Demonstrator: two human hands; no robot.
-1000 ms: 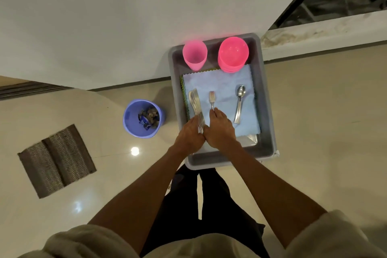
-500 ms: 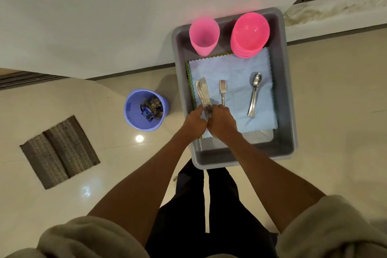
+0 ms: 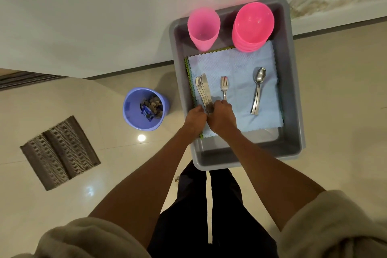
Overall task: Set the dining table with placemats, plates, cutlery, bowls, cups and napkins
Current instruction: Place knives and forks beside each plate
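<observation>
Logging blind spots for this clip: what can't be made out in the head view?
- Knife handles: hidden between left hand and right hand; which one grips them is unclear.
- Fork handle: covered by the right hand.
- Shiny item under the blue cloth: mostly covered.
- Purple bin contents: too small.

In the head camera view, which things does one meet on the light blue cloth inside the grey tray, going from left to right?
Bundle of steel knives, gripped at the handles by both hands → single steel fork → stacked steel spoons.
</observation>
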